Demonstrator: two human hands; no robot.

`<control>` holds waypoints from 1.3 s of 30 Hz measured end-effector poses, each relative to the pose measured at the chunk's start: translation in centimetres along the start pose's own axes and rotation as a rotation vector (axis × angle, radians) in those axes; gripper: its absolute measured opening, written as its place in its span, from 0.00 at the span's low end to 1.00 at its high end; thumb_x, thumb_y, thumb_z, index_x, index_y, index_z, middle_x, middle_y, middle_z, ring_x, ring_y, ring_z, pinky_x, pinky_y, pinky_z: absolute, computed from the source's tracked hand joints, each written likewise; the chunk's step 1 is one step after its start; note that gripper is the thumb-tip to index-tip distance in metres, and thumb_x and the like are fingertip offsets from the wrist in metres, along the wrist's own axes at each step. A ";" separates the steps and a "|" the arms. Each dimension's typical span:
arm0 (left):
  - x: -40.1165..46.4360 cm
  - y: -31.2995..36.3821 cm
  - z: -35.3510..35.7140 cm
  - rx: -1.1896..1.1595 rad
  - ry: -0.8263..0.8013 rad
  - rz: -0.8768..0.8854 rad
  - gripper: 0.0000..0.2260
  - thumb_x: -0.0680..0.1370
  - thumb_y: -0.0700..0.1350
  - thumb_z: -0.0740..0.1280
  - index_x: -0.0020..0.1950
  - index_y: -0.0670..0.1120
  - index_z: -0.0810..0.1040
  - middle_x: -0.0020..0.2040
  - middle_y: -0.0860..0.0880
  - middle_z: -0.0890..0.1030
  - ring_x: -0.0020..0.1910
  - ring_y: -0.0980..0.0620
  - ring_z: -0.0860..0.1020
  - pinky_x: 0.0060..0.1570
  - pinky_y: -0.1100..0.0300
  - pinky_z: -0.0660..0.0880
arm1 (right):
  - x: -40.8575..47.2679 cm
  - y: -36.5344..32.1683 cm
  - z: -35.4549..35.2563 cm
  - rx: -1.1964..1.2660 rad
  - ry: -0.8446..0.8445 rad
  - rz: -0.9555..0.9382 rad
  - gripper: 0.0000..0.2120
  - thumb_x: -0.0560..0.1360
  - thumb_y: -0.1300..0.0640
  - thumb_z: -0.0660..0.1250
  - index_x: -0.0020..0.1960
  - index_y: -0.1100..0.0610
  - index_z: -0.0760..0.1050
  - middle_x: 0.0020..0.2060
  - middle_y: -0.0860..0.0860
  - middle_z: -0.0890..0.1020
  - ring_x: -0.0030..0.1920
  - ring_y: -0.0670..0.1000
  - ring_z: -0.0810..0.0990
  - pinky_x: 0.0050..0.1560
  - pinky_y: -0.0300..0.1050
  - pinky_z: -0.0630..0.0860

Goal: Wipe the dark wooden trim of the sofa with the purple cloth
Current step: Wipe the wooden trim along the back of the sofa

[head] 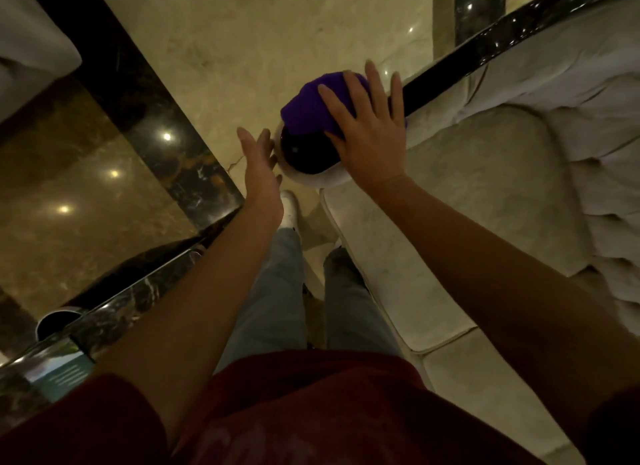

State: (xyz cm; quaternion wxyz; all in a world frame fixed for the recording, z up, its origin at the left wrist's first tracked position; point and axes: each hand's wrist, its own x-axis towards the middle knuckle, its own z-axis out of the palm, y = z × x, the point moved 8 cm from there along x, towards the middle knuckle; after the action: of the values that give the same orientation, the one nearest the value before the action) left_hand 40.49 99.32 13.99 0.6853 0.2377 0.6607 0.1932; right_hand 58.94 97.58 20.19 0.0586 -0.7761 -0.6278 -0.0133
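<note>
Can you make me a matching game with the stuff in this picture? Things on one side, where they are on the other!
Things:
1. purple cloth
2. left hand
3. glossy dark wooden trim
4. cream sofa seat cushion

Places:
A. runs along the sofa's top edge
B. under the flat right hand
C. open, beside the rounded armrest end
D. below the trim, at right

Pairs: 1-B, 2-C, 3-A, 4-D

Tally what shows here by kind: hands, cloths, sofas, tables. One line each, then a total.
Hands: 2, the left hand open beside the armrest and the right hand pressed flat on the cloth
Cloths: 1, the purple cloth on the dark wooden trim
Sofas: 1, the pale sofa
Tables: 1, the marble table
Total: 5
</note>
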 end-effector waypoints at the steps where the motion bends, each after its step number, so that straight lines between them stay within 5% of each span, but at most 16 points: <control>1: 0.1 0.0 0.3 0.017 0.033 0.014 0.33 0.83 0.68 0.43 0.80 0.52 0.65 0.80 0.51 0.68 0.78 0.50 0.66 0.77 0.47 0.59 | 0.1 0.9 -0.3 -0.019 0.003 0.007 0.24 0.84 0.44 0.61 0.78 0.49 0.71 0.76 0.59 0.74 0.78 0.68 0.67 0.77 0.72 0.61; 6: 1.1 -0.1 3.0 0.075 0.033 0.001 0.30 0.85 0.65 0.47 0.81 0.50 0.64 0.79 0.48 0.69 0.76 0.49 0.69 0.62 0.61 0.66 | 1.5 5.1 -2.3 -0.026 0.012 0.108 0.25 0.83 0.43 0.61 0.75 0.54 0.73 0.77 0.59 0.72 0.79 0.67 0.64 0.78 0.74 0.57; 14: 1.8 -0.9 0.9 -0.012 -0.051 -0.033 0.32 0.84 0.67 0.42 0.81 0.53 0.63 0.81 0.52 0.67 0.80 0.52 0.63 0.78 0.47 0.58 | 1.3 3.9 -2.8 0.183 0.060 0.127 0.21 0.82 0.47 0.65 0.70 0.56 0.78 0.70 0.56 0.79 0.77 0.63 0.69 0.80 0.65 0.59; 20: 1.0 -0.9 1.3 0.165 -0.083 0.047 0.26 0.84 0.66 0.45 0.80 0.60 0.62 0.79 0.54 0.68 0.70 0.57 0.68 0.72 0.44 0.64 | -0.9 -1.6 -0.5 0.219 0.019 0.057 0.23 0.84 0.48 0.63 0.78 0.49 0.70 0.77 0.60 0.72 0.79 0.65 0.66 0.80 0.66 0.59; 26: 0.9 -2.4 -0.2 0.355 -0.146 0.205 0.26 0.85 0.63 0.51 0.83 0.60 0.56 0.83 0.53 0.60 0.81 0.50 0.61 0.75 0.38 0.65 | -0.4 -1.8 0.1 0.220 0.046 0.123 0.22 0.84 0.44 0.59 0.75 0.51 0.74 0.75 0.60 0.74 0.77 0.65 0.68 0.79 0.65 0.59; 33: 0.9 -3.8 -0.8 0.565 -0.225 0.317 0.29 0.85 0.61 0.53 0.84 0.55 0.51 0.84 0.55 0.56 0.79 0.62 0.56 0.81 0.49 0.57 | -1.8 -4.3 0.9 0.350 0.100 0.175 0.20 0.84 0.53 0.64 0.75 0.52 0.75 0.77 0.63 0.70 0.79 0.68 0.64 0.80 0.67 0.57; 39: 1.5 -4.6 -0.7 0.576 -0.251 0.307 0.27 0.86 0.59 0.52 0.84 0.59 0.47 0.85 0.53 0.53 0.83 0.52 0.56 0.80 0.41 0.60 | -2.3 -5.2 1.5 0.354 0.107 0.142 0.20 0.83 0.52 0.65 0.75 0.51 0.75 0.77 0.64 0.70 0.78 0.70 0.64 0.78 0.69 0.59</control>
State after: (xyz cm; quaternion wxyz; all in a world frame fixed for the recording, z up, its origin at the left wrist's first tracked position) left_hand 39.67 96.50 10.14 0.6292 0.5396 0.5551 0.0689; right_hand 53.34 96.59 18.89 0.2285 -0.7941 -0.5600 0.0601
